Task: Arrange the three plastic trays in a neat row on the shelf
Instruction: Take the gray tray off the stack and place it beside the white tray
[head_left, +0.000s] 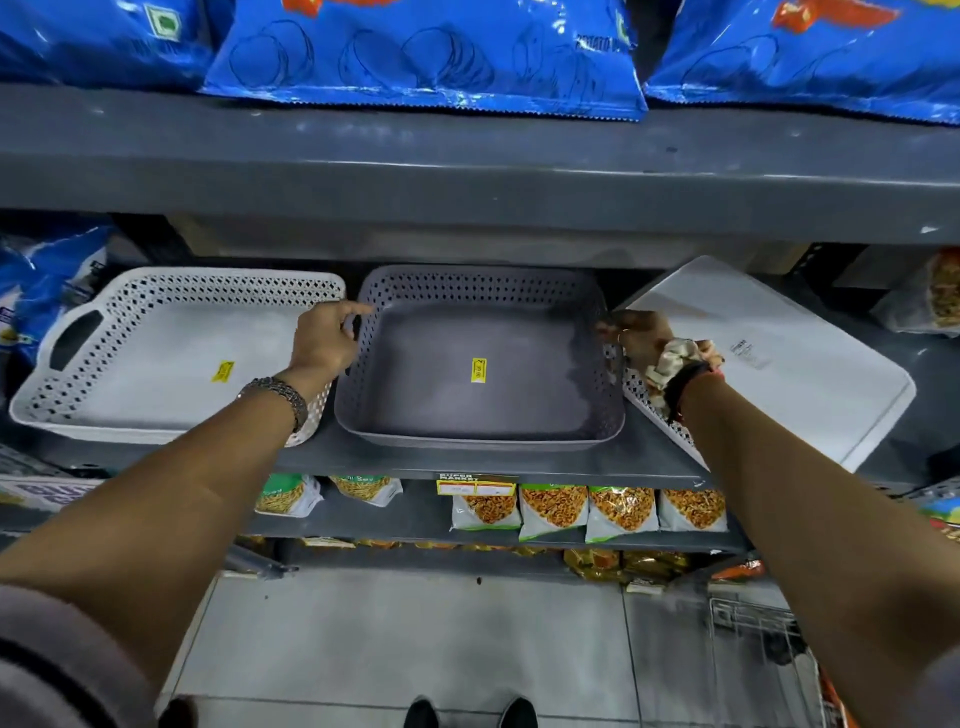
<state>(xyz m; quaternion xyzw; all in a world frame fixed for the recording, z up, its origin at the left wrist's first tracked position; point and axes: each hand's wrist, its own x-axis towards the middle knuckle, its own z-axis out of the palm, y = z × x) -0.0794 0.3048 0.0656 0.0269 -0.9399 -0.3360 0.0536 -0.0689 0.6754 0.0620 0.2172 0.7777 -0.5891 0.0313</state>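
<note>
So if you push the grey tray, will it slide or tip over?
Probably slide. The grey tray is wide, shallow and sits flat on the shelf, so tipping looks unlikely. It is empty, thin plastic with holes in the walls, so likely light. The left hand and right hand hold opposite sides, which should keep it straight.

The place was a shop, most likely a supermarket aisle. Grey metal shelves (467, 171) ran in tiers, stocked with goods for sale. Large blue snack bags (426, 52) lay on the top tier, and rows of matching small snack packets (553, 512) stood on a lower one. A yellow price tag (476, 486) on a shelf edge read "SUPER MARKET". Yellow price stickers (478, 370) sat inside plastic trays (478, 358) on the middle shelf. A wire shopping trolley (753, 629) stood on the grey tiled floor (415, 634) to the right.
</note>
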